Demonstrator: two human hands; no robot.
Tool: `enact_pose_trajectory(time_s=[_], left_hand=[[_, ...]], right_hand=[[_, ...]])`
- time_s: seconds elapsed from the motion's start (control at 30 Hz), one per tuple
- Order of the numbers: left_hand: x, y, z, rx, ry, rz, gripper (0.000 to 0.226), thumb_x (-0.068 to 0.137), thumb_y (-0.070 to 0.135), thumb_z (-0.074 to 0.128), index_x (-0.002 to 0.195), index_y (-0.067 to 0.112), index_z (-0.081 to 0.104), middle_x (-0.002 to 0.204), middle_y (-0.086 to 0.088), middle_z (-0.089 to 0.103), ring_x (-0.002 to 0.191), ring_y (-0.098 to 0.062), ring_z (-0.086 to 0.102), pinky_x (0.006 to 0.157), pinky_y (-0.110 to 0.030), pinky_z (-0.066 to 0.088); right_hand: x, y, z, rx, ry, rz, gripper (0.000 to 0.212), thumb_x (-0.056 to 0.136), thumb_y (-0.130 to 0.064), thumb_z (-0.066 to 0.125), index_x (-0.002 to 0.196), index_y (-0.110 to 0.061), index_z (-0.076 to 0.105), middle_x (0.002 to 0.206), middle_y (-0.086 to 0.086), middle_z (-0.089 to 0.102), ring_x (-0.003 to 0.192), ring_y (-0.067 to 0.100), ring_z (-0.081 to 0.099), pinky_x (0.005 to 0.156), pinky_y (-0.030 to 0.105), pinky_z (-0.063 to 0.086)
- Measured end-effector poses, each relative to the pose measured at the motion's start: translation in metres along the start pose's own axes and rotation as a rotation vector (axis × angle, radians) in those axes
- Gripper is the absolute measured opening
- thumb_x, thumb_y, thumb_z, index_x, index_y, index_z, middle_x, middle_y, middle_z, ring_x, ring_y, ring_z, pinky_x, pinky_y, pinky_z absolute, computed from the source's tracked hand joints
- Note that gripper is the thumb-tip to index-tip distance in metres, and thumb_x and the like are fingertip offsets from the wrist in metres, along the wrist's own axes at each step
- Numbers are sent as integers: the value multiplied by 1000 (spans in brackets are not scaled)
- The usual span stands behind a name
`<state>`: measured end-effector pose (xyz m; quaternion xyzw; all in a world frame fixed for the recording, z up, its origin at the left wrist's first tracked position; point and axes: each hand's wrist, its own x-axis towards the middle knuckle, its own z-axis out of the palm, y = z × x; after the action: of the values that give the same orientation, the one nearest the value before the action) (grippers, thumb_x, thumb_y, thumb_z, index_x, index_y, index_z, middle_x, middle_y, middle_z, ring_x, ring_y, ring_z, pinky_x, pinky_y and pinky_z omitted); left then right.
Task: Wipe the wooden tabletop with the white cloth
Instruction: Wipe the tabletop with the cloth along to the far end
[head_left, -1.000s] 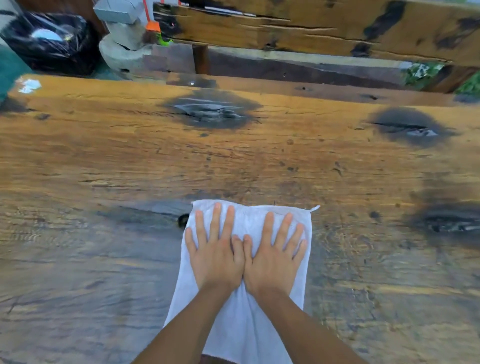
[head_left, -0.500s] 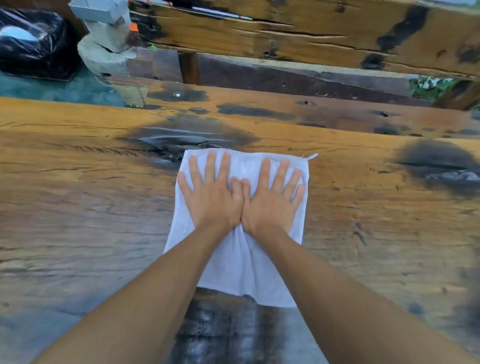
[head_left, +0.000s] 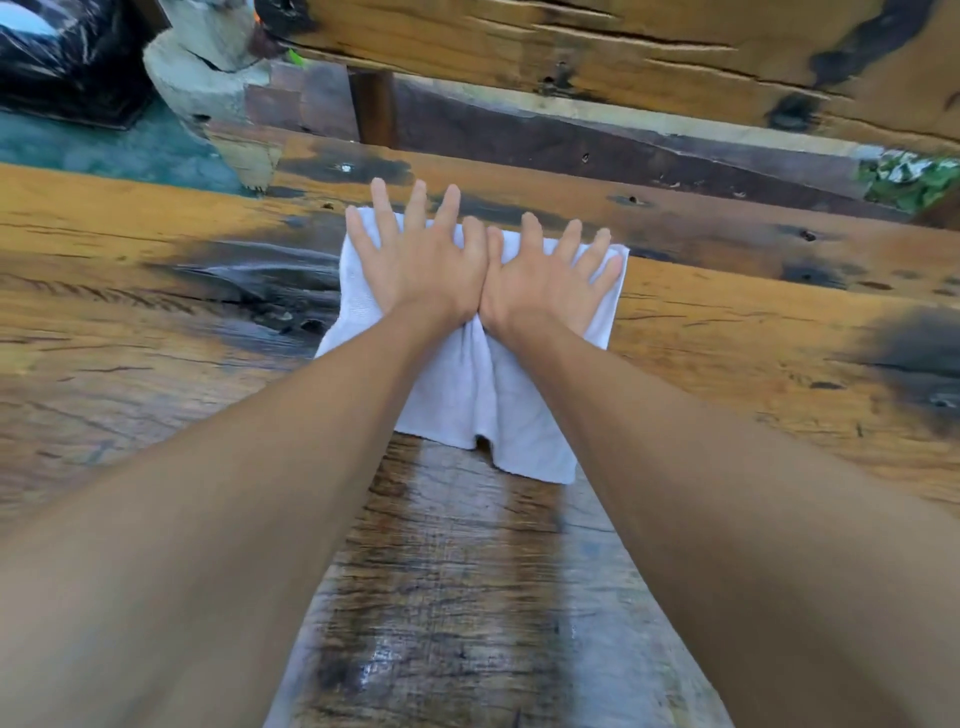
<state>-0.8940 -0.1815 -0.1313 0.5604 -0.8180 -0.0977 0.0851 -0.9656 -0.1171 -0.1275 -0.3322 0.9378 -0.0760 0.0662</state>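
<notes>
White cloth (head_left: 467, 395): soft, light, limp; lies flat at the far edge of the wooden desk (head_left: 156, 364), bunched between the wrists. Best handled by flat palm pressure. Left hand (head_left: 421, 260) and right hand (head_left: 545, 275): open, fingers spread, pressing on it. Hidden: cloth under palms; near desk edge cut off.

A weathered wooden tabletop (head_left: 156, 312), marked by dark stains and a wet streak, is seen bearing a flattened white cloth (head_left: 478, 395).
</notes>
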Motion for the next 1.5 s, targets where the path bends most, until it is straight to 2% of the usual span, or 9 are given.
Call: enact_pose_trajectory(time_s=[0.13, 0.23, 0.33, 0.47, 0.67, 0.77, 1.0, 1.37, 1.5], left_hand=[[-5, -1, 0, -22, 26, 13, 58, 100, 49, 13, 157, 43, 15, 169, 6, 8, 156, -28, -10, 122, -57, -9], [-15, -1, -3, -38, 43, 22, 61, 99, 49, 11, 159, 39, 13, 170, 3, 7, 156, -28, -8, 123, -55, -7], [-35, -2, -7, -54, 6, 58, 63, 99, 54, 17, 159, 37, 13, 170, 3, 6, 156, -27, -8, 124, -52, -6], [-89, -9, -9, -32, -59, 62, 67, 96, 59, 19, 159, 38, 11, 170, 7, 2, 156, -25, -8, 125, -50, -2], [-177, -18, -18, 11, -104, 95, 65, 99, 60, 21, 159, 39, 6, 170, 8, -2, 156, -24, -11, 125, -49, -3], [-222, -19, -19, 11, -118, 106, 65, 99, 60, 19, 159, 38, 4, 170, 8, -5, 156, -24, -13, 125, -49, -4], [-346, -20, -19, -4, -132, 101, 68, 99, 62, 21, 160, 37, 3, 170, 6, -5, 156, -26, -13, 125, -50, -3], [-588, -26, -34, 13, -205, 96, 70, 97, 61, 15, 160, 35, -2, 169, 5, -10, 155, -25, -17, 125, -50, -1], [-662, -30, -42, -3, -184, 106, 66, 99, 58, 21, 160, 37, 5, 170, 7, -1, 156, -25, -8, 125, -49, 5]], right_hand=[[-2, 1, -3, 22, -4, -28, 68, 100, -66, 9, 160, -37, 18, 170, 12, 8, 155, 40, -9, 123, 58, -8], [-9, 8, -6, -8, -17, -104, 67, 101, -65, 9, 161, -37, 7, 171, 14, -1, 155, 40, -10, 123, 58, -9], [-27, 25, -5, -40, -19, -191, 63, 102, -59, 9, 161, -38, -2, 170, 12, -10, 156, 37, -13, 124, 56, -8], [-66, 58, -2, -40, -46, -263, 62, 101, -60, 9, 159, -43, -5, 170, 7, -14, 156, 32, -15, 124, 53, -10], [-140, 102, -3, -23, -66, -312, 63, 99, -61, 11, 159, -46, -2, 171, 5, -13, 156, 31, -15, 125, 53, -7], [-179, 122, -3, -19, -75, -306, 64, 97, -62, 6, 158, -47, -2, 171, 3, -14, 156, 30, -15, 125, 53, -8], [-287, 183, -4, -26, -81, -317, 60, 100, -59, 11, 158, -48, -1, 171, 2, -13, 156, 28, -15, 125, 51, -8], [-505, 294, -15, -42, -121, -305, 61, 99, -58, 6, 159, -48, 1, 171, 1, -11, 157, 24, -14, 127, 49, -2], [-576, 324, -26, -12, -113, -262, 60, 100, -58, 9, 159, -46, 6, 171, 2, -7, 157, 24, -12, 126, 49, 1]])
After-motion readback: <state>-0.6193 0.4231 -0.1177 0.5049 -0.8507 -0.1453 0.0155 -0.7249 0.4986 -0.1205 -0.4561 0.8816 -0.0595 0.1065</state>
